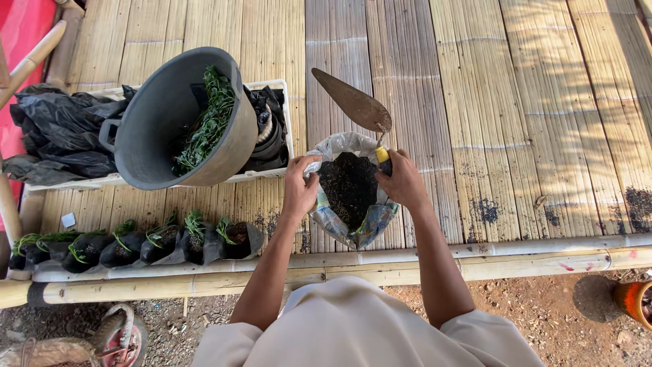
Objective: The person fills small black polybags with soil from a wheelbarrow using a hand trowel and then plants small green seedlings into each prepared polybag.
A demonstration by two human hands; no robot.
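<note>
Both arms reach forward: left hand (299,185) pinching the soil sack's (350,228) rim, right hand (402,182) gripping the trowel (353,102).

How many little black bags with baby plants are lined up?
6, as far as I can see, in one row along the platform's front edge, left of the left hand: at and. They overlap, so another may be hidden.
</note>
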